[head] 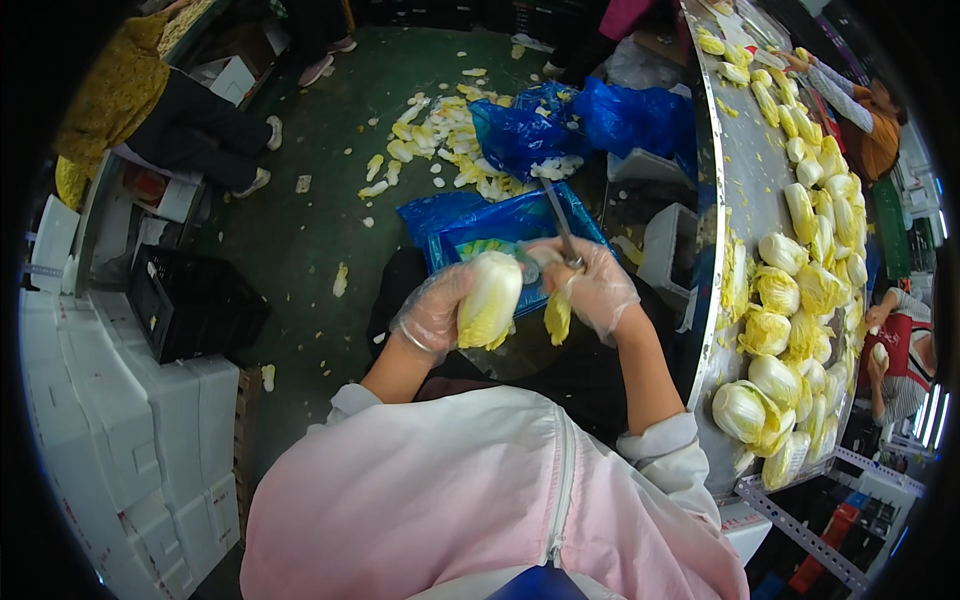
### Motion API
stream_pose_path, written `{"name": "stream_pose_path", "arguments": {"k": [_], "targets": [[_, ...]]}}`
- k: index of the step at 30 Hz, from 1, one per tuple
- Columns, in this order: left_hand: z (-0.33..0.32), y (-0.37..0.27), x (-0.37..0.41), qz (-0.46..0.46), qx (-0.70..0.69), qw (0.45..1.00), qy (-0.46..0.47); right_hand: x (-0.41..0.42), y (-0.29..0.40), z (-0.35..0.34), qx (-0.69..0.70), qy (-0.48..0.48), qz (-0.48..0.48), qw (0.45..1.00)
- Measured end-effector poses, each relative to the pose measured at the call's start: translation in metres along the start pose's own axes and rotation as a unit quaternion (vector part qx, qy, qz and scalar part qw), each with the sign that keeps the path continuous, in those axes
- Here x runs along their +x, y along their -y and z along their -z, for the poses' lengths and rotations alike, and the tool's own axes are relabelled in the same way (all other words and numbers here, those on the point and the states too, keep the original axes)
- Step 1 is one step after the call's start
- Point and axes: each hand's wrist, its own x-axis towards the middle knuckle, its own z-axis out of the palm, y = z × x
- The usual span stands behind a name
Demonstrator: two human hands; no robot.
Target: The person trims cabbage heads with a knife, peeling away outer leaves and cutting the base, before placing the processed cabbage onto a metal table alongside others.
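Note:
A napa cabbage [491, 296] is in my left hand [431, 307], white base towards the top of the view and yellow leaves towards me. My right hand [592, 281] grips a knife [557, 210], its blade angled up and away. Along with the knife, a loose yellow cabbage leaf [557, 319] hangs from the right hand's fingers. Clear plastic gloves cover both hands. Beneath them stands a box lined with a blue plastic bag [491, 217]; part of its inside is hidden by my hands.
Napa cabbages [802, 292] crowd the metal table [739, 161] on the right. Trimmed leaves [450, 142] litter the green floor ahead, beside blue plastic bags [634, 112]. A black crate [191, 304] and white foam boxes [120, 405] stand left. Several people work around.

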Motion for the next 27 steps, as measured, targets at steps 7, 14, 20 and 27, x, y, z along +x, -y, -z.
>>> {"name": "stream_pose_path", "arguments": {"k": [7, 14, 20, 27], "targets": [[-0.017, 0.005, 0.014, -0.128, 0.064, 0.984, -0.109, 0.000, -0.008, -0.005, -0.171, -0.152, 0.082, 0.970], [-0.026, 0.009, 0.015, -0.145, 0.156, 0.968, -0.131, -0.010, 0.000, -0.028, -0.139, -0.044, 0.132, 0.981], [-0.019, 0.003, 0.010, -0.090, 0.138, 0.982, -0.087, -0.014, -0.003, -0.029, -0.247, -0.049, 0.152, 0.956], [-0.014, 0.001, 0.007, -0.058, 0.064, 0.995, -0.042, -0.012, 0.003, -0.023, -0.241, -0.014, 0.136, 0.961]]}}
